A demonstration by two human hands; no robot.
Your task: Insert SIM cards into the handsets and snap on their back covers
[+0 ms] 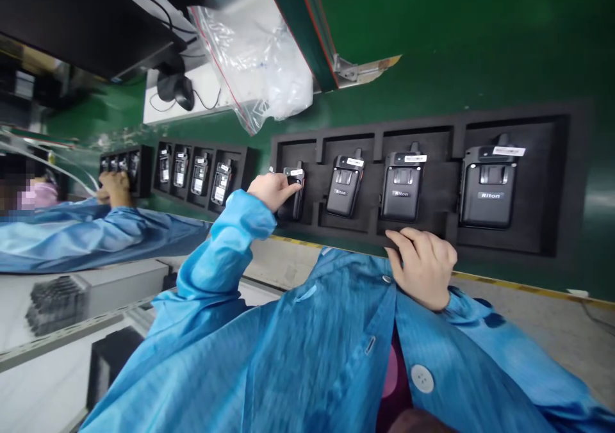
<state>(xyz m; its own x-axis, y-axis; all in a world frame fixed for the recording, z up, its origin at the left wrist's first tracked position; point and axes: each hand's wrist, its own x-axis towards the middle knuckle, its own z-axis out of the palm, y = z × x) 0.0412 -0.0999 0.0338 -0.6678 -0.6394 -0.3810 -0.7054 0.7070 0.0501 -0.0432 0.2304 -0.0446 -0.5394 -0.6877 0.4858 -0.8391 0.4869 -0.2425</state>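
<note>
A long black foam tray (569,183) lies before me on the green bench, with a black handheld radio in each compartment. My left hand (275,191) is closed at the tray's left end, its thumb reaching over the leftmost radio (293,210); the other fingers are partly hidden. Along the front rim, my right hand (425,266) has its fingers bent over the edge and its thumb below. The second radio (342,193), the third radio (401,193) and the rightmost radio (489,193) lie back side up, with white labels near their antennas.
Left of my tray sits another foam tray (243,170) of radios with screens of labels showing. Farther left, a co-worker's hand (118,188) rests at a dark tray. Behind are a clear plastic bag (269,68), a green metal post (307,29) and a black monitor (86,23).
</note>
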